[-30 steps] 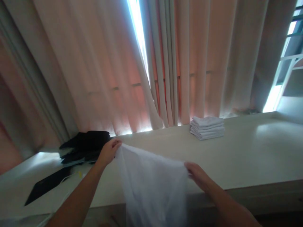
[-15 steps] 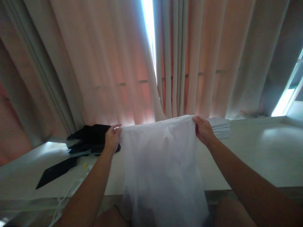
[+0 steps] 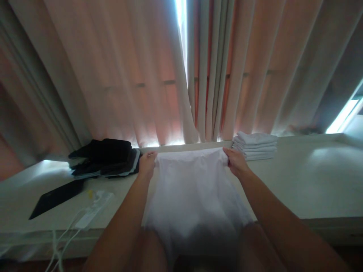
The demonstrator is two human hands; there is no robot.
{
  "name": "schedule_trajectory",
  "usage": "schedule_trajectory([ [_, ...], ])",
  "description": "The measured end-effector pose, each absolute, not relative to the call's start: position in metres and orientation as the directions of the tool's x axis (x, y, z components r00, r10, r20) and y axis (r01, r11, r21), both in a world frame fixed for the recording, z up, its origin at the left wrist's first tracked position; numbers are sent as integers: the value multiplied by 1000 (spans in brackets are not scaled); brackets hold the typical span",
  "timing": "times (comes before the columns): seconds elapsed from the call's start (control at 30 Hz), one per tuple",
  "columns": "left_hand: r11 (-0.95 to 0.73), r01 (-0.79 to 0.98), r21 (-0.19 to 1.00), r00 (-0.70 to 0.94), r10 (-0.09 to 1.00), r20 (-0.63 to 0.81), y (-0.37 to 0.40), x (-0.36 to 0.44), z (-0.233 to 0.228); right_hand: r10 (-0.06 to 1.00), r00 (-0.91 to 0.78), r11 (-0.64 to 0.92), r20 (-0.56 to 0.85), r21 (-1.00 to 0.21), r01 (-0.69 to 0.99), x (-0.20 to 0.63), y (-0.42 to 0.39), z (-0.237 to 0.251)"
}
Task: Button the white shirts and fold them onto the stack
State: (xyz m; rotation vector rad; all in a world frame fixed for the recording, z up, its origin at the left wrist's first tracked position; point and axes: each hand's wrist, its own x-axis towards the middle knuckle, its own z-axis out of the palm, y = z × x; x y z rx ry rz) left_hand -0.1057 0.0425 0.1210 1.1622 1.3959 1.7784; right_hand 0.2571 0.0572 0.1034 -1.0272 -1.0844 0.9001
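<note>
Thin white cloth (image 3: 195,189), matt; smooth pale table (image 3: 312,181); fabric curtains (image 3: 113,75).

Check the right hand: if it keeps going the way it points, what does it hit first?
Likely the curtain at the table's back edge. The right hand, gripping the white cloth, seems to pass left of the folded white stack; depth unclear.

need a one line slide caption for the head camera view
Left hand and right hand hold a white cloth by its top corners over a pale table, folded white stack behind.
</note>
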Motion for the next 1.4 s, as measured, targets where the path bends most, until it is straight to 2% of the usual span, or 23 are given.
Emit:
schedule_trajectory([
  [0.13,-236,-52,970,-382,903,199,41,-62,74,983,118,170,143,-952,-255,220,40,68],
  [0.27,-241,-115,964,-366,912,185,37,-26,33,997,21,80,78,-945,-318,188,37,33],
  [0.47,-164,-23,986,-495,859,131,49,-2,-31,999,42,13,1,-951,-309,158,53,-30],
  [0.57,-141,68,988,-617,772,153,63,2,-50,996,72,73,58,-971,-228,148,61,-51],
  [0.67,-162,137,977,-613,761,212,76,5,-55,991,52,132,125,-974,-185,144,64,-63],
  [0.77,-205,143,968,-515,820,249,79,6,-56,995,45,97,89,-972,-216,144,62,-70],
  [0.87,-170,113,979,-441,874,203,71,7,-59,998,26,70,65,-971,-230,146,55,-74],
  [0.97,-163,112,980,-376,906,193,62,9,-64,995,-11,100,103,-987,-129,146,46,-75],
  [1.13,-259,146,955,-295,910,292,51,17,-67,972,-52,234,231,-970,62,143,35,-74],
  [1.33,-292,37,956,-188,937,293,32,19,-60,927,-35,372,373,-927,-36,144,31,-62],
  [1.4,-265,24,964,-176,948,265,30,17,-57,926,-10,376,377,-925,-50,146,32,-58],
])
